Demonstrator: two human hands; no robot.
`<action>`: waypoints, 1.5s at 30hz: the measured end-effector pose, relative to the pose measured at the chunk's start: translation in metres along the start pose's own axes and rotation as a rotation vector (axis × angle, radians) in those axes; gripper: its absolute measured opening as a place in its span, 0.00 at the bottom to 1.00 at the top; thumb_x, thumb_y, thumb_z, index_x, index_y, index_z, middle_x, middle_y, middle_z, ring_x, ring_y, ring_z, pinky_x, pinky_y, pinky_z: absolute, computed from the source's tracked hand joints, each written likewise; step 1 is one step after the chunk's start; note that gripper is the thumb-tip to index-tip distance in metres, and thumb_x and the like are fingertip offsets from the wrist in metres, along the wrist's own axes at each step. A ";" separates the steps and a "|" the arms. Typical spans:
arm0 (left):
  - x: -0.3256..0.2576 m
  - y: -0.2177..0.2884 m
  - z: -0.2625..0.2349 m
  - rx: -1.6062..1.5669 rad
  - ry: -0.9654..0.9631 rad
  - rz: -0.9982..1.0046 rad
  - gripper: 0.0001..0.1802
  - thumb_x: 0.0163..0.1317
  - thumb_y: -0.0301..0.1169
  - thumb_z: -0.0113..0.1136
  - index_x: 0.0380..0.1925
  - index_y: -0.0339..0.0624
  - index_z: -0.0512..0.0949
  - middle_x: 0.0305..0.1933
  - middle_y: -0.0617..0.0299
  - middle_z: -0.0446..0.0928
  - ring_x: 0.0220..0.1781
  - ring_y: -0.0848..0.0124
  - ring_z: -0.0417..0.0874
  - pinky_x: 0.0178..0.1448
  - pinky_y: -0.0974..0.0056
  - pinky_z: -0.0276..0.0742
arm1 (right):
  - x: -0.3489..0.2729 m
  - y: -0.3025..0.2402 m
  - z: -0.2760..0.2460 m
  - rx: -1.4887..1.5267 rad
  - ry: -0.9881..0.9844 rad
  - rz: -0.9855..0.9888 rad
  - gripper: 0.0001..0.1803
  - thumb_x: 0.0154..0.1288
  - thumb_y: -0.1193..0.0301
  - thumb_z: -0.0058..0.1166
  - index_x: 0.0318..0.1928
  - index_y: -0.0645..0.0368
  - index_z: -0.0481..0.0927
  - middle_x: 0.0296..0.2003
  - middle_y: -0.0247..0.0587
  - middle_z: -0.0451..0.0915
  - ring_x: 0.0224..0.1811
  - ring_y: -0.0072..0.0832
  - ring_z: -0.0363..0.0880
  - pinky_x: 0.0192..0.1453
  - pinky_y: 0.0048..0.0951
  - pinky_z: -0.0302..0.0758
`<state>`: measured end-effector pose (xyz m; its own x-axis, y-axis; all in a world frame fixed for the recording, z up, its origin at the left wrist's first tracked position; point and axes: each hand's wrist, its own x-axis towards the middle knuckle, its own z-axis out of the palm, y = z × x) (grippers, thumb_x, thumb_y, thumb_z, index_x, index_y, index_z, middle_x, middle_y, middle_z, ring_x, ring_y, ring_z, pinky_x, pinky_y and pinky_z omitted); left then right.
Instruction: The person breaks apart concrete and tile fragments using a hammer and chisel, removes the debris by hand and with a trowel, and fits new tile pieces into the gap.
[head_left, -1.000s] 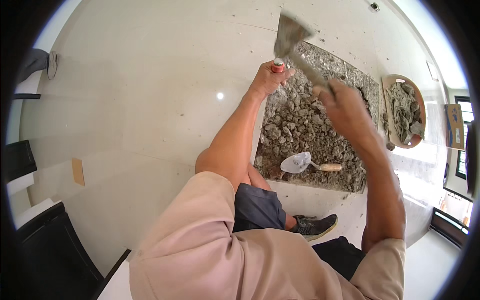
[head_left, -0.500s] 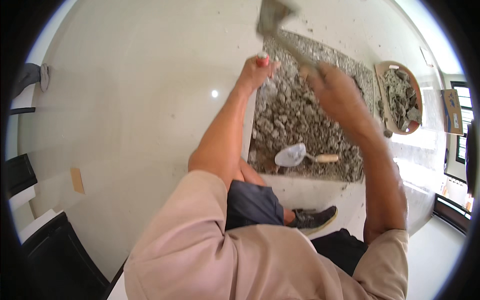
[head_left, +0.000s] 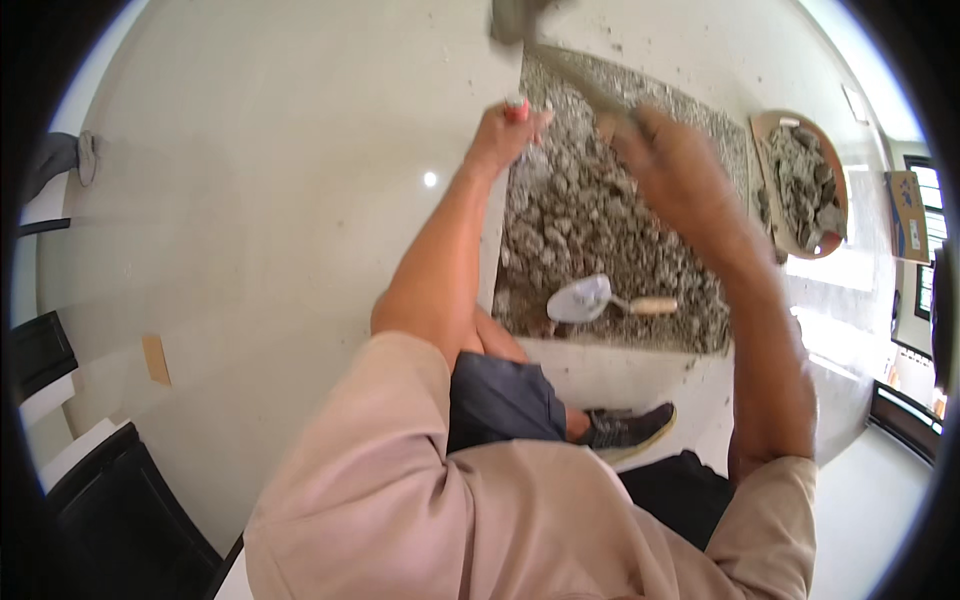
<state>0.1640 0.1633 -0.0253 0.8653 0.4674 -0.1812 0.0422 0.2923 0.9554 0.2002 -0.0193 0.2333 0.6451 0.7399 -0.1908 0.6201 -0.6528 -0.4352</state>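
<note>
My left hand point(head_left: 500, 138) is closed around a red-topped chisel point(head_left: 516, 109) at the far left edge of the broken floor patch point(head_left: 570, 215). My fist and forearm hide most of the tool's shaft. In my right hand point(head_left: 680, 165) is the handle of a hammer point(head_left: 590, 88), gripped over the rubble. Its blurred metal head is raised beyond my left hand, partly cut off by the upper edge of the view. A trowel point(head_left: 582, 299) with a pale wooden handle lies on the near part of the rubble, touched by neither hand.
To the right stands an orange-brown basin point(head_left: 838, 170) holding broken chunks. Smooth pale floor tiles point(head_left: 250, 200) surround the patch. Black chairs point(head_left: 130, 500) are at the lower left, a cardboard box point(head_left: 907, 215) at the far right. Another person's shoe point(head_left: 87, 158) shows at the left.
The hammer head is slightly farther up and to the left in the view. My left hand still holds the chisel at the patch's edge. The trowel has stayed in place.
</note>
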 end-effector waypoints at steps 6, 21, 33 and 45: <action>0.006 0.005 0.001 -0.001 -0.031 0.027 0.13 0.63 0.38 0.76 0.26 0.47 0.81 0.25 0.66 0.81 0.31 0.74 0.81 0.47 0.63 0.76 | 0.006 -0.038 -0.029 0.044 0.970 -0.527 0.18 0.84 0.55 0.46 0.45 0.57 0.78 0.24 0.31 0.77 0.18 0.18 0.70 0.19 0.23 0.68; 0.011 0.025 0.012 -0.071 0.340 0.164 0.22 0.78 0.35 0.56 0.20 0.45 0.69 0.15 0.64 0.68 0.13 0.72 0.68 0.16 0.67 0.62 | -0.157 0.127 0.108 0.874 0.288 0.701 0.17 0.82 0.60 0.50 0.43 0.62 0.76 0.20 0.32 0.71 0.13 0.18 0.68 0.15 0.27 0.65; 0.018 0.036 0.037 -0.378 0.246 -0.073 0.23 0.75 0.35 0.59 0.19 0.47 0.64 0.14 0.66 0.60 0.15 0.69 0.62 0.24 0.58 0.68 | -0.169 0.157 0.123 0.971 0.341 0.724 0.19 0.83 0.57 0.51 0.42 0.61 0.76 0.19 0.29 0.70 0.11 0.18 0.67 0.14 0.24 0.63; 0.052 0.043 0.050 0.319 -0.043 0.553 0.19 0.62 0.41 0.79 0.23 0.43 0.81 0.21 0.70 0.78 0.23 0.82 0.74 0.28 0.70 0.70 | -0.133 0.125 0.096 0.942 0.255 0.597 0.19 0.83 0.56 0.52 0.39 0.59 0.71 0.20 0.29 0.71 0.13 0.17 0.67 0.16 0.24 0.64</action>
<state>0.2360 0.1585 0.0179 0.8210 0.4419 0.3615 -0.2752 -0.2484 0.9287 0.1492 -0.1833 0.1200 0.8627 0.2275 -0.4516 -0.3277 -0.4287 -0.8419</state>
